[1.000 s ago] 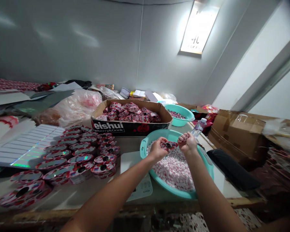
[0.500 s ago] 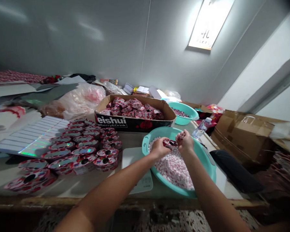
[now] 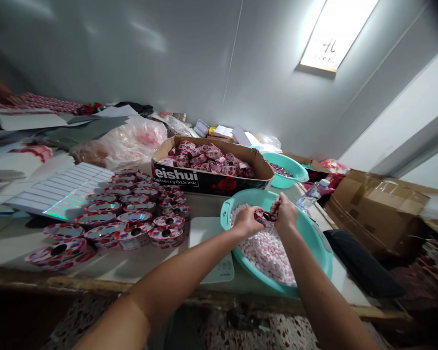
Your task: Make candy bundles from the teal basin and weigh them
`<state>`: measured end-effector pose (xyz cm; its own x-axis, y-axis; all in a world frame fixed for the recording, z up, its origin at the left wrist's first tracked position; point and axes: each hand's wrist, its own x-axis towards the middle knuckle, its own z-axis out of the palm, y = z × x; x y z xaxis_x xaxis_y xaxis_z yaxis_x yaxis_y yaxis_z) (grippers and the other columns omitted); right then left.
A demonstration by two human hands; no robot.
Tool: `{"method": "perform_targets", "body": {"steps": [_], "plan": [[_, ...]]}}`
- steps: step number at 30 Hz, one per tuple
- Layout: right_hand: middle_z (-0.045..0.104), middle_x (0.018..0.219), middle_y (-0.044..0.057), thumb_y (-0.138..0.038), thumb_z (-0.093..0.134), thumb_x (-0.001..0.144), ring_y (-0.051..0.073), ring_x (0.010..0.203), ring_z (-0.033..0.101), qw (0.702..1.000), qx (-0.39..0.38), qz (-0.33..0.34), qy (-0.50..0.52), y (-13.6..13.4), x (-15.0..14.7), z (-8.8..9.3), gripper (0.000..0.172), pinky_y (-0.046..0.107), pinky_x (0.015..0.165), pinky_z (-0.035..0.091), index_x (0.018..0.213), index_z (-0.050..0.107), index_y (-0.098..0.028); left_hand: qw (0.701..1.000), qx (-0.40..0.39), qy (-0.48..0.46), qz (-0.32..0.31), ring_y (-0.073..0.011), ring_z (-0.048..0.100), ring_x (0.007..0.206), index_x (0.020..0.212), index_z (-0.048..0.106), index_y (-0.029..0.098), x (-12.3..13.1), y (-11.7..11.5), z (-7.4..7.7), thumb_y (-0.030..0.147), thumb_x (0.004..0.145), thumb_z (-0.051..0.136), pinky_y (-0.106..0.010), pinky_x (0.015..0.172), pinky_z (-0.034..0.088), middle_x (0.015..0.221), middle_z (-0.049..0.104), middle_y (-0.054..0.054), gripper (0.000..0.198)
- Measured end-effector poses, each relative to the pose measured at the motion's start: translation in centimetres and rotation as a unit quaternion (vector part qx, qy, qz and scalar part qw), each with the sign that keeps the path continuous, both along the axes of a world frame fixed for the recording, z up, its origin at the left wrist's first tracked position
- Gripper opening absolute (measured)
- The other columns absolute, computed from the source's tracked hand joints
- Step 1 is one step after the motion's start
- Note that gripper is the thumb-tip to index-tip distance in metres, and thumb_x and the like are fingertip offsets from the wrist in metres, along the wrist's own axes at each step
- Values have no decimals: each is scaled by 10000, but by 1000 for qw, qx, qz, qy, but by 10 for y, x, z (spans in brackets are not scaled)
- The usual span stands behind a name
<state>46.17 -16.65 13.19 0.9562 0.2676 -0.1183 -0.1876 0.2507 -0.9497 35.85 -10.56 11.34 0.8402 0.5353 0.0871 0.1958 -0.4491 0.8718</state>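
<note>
Over the teal basin (image 3: pixel 314 243), my left hand (image 3: pixel 248 222) is closed round a small red printed box (image 3: pixel 263 217) with a dark opening on top. My right hand (image 3: pixel 286 214) is a loose fist just right of the box, closed on some pale pink pellets (image 3: pixel 275 208). It is held against or very near the box's right end; I cannot tell whether they touch. A heap of the same small pink-white pellets (image 3: pixel 266 253) fills much of the basin below both hands.
Left of a white kitchen scale (image 3: pixel 206 233) stand rows of red printed boxes (image 3: pixel 135 217). Behind are a carton (image 3: pixel 211 187) of similar packs and a second teal basin (image 3: pixel 286 181). Rightward lie a bottle (image 3: pixel 312 194) and black case (image 3: pixel 363 262). A co-worker's hand (image 3: pixel 10 98) shows far left.
My right hand has turned more upright and its pellets have come closer to the red box. The view has swung slightly left, bringing a co-worker's hand into sight.
</note>
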Motion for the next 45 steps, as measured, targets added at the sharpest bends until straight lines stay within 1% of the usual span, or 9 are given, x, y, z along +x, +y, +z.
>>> {"method": "perform_targets", "body": {"steps": [8,19,25,28,33,35,39,42,45], "plan": [[346,379,-76,-349,549,831,59,297,281,998,16,56,-8,4,-5,0,327,190,280,211,567,412,-212,1000,12,-2,-17,-185,654,829,1045,666,223,1,-1,-4,180,599,682,-233,751,499,911,727,-15,448],[259,404,-97,-372,466,911,39,328,235,978,135,152,54,-3,3,13,396,169,332,235,582,327,-200,1000,-29,6,-1,-173,641,815,1019,646,217,0,-1,0,164,578,723,-227,726,491,896,705,-3,450],[232,402,-96,-358,345,954,47,322,221,973,209,72,62,-23,19,28,403,174,331,228,589,280,-202,996,-77,-24,28,-151,619,804,942,611,201,2,-1,3,119,539,751,-201,702,483,891,675,-1,434],[216,395,-100,-342,330,952,49,311,211,978,190,18,89,-26,27,25,390,180,321,203,593,262,-205,987,-151,-60,14,-123,614,786,953,567,182,5,-1,3,37,543,715,-170,676,465,861,651,6,460],[223,398,-106,-327,309,950,46,301,212,977,182,-6,114,-27,36,12,369,177,317,199,605,257,-206,957,-244,-150,-42,-86,613,766,966,532,182,8,-3,2,-1,556,702,-148,687,462,880,635,25,480],[220,399,-108,-314,306,947,47,298,211,976,181,-13,121,-28,39,9,360,178,314,198,607,254,-207,960,-238,-142,-25,-99,620,782,960,541,181,8,-3,1,24,547,730,-169,711,476,895,645,16,481],[226,406,-111,-228,320,925,42,299,214,973,185,-20,134,-29,40,6,319,171,315,191,611,269,-203,971,-211,-78,82,-160,640,825,978,575,156,8,1,-3,96,561,767,-239,745,506,915,681,-46,463],[243,421,-112,-198,325,911,39,309,231,974,181,-27,133,-28,41,4,288,165,324,204,624,298,-202,968,-218,-81,95,-183,651,857,1024,592,139,7,2,-3,205,638,753,-271,772,515,954,698,-86,424],[245,439,-114,-214,335,908,42,315,241,977,167,-23,129,-26,43,2,260,163,331,220,649,327,-207,990,-102,-39,83,-214,651,862,1005,637,179,3,0,-1,255,631,741,-311,800,510,925,711,-67,396]]}}
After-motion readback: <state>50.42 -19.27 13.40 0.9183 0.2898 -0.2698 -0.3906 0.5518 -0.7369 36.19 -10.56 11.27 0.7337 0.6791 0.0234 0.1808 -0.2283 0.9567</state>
